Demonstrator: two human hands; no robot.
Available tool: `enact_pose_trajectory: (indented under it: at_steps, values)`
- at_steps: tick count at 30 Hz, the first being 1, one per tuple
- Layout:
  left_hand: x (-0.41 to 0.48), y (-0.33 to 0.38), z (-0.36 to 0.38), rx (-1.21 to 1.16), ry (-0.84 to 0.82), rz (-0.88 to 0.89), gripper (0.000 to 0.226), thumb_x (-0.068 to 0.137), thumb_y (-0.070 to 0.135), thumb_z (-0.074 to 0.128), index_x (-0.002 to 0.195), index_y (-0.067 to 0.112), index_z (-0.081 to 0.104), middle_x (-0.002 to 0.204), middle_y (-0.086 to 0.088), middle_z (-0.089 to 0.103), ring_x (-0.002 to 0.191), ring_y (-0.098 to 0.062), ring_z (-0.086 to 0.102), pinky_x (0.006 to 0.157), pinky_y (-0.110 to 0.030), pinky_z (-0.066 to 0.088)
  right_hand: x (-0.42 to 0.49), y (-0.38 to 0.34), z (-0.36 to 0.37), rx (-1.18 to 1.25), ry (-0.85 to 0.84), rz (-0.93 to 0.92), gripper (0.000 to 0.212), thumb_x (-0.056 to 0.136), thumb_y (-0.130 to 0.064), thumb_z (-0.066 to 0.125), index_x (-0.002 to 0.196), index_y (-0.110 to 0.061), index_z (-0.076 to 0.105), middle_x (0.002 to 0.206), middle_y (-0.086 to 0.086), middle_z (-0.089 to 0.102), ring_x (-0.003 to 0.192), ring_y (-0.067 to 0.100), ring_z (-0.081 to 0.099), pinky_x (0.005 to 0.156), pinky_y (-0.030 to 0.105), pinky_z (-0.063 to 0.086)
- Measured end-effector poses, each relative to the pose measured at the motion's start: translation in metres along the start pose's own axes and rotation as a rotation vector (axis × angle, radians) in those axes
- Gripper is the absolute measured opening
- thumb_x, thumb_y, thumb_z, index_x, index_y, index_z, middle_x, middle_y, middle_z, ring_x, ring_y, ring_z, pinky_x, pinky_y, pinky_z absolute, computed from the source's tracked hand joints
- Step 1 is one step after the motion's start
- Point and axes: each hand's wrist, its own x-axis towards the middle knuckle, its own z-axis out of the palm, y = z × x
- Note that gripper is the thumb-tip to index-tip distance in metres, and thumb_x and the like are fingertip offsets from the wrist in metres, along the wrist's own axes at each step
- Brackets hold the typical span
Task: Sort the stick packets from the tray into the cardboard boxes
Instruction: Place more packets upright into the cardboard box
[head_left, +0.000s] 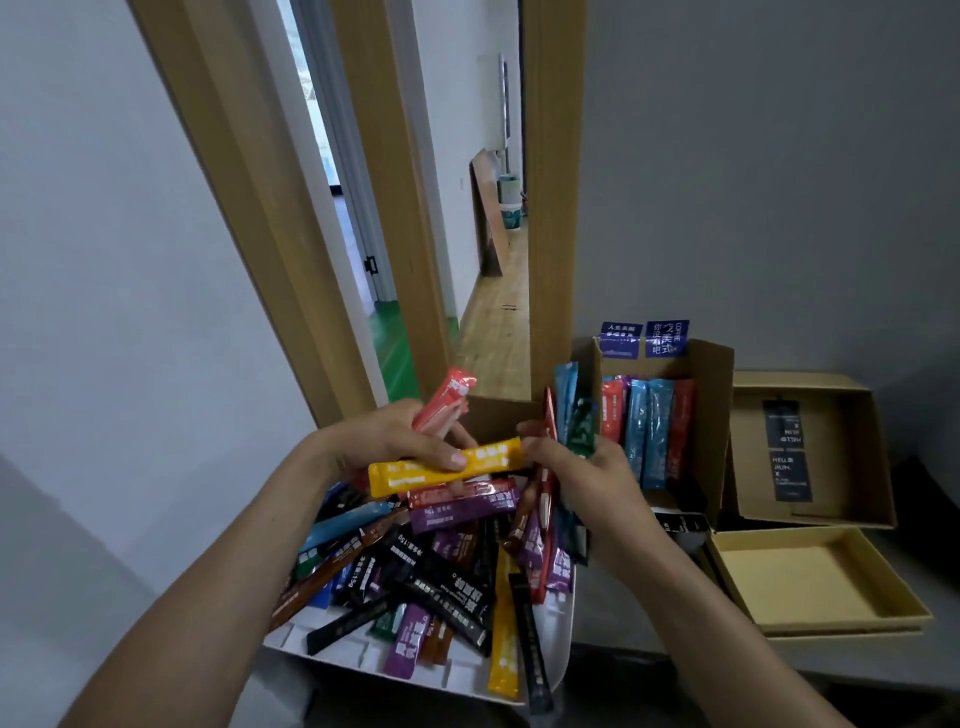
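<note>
A white tray (363, 657) in front of me holds a heap of several stick packets in black, purple, blue, brown and yellow. Above it, my left hand (395, 436) grips a pink-red packet (447, 400) and pinches the left part of a yellow packet (415, 474). My right hand (587, 483) holds the yellow packet's right end together with a bunch of several packets, red, green, blue and purple (576, 421). Behind my hands stands an open cardboard box (711, 395) with red and blue packets upright inside.
Two shallow cardboard boxes lie at the right: one with dark cards (831, 452), one without contents (810, 582). A wooden door frame (550, 208) and an open doorway stand behind the tray. Grey walls close both sides.
</note>
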Motion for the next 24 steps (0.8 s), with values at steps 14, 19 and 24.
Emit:
enact_pose_trajectory:
  at_steps: [14,19,24]
  values:
    - [0.044,0.042,0.036,-0.162,0.296,0.197,0.023,0.075,0.017,0.081,0.082,-0.001,0.068,0.06,-0.01,0.064,0.046,-0.012,0.058,0.047,-0.021,0.045,-0.02,0.012,-0.088,0.074,0.237,-0.005,0.033,0.084,-0.022,0.084,0.112,-0.009,0.072,0.089,0.008,0.076,0.065,0.015,0.072,0.06,0.029,0.057]
    - [0.071,0.067,0.063,-0.051,0.329,0.263,0.019,0.082,0.03,0.082,0.077,0.014,0.074,0.052,0.001,0.057,0.044,-0.009,0.048,0.047,-0.019,0.04,-0.031,0.004,-0.11,-0.162,0.129,-0.039,0.022,0.081,-0.016,0.086,0.1,-0.01,0.075,0.089,0.009,0.076,0.062,0.015,0.07,0.059,0.027,0.057]
    - [0.091,0.085,0.089,0.077,0.342,0.239,0.018,0.089,0.02,0.075,0.078,0.008,0.07,0.051,0.007,0.059,0.046,-0.005,0.052,0.05,-0.016,0.043,-0.034,-0.004,-0.117,-0.257,0.122,-0.079,0.033,0.08,-0.028,0.088,0.107,-0.016,0.07,0.09,0.004,0.076,0.073,0.014,0.075,0.063,0.026,0.06]
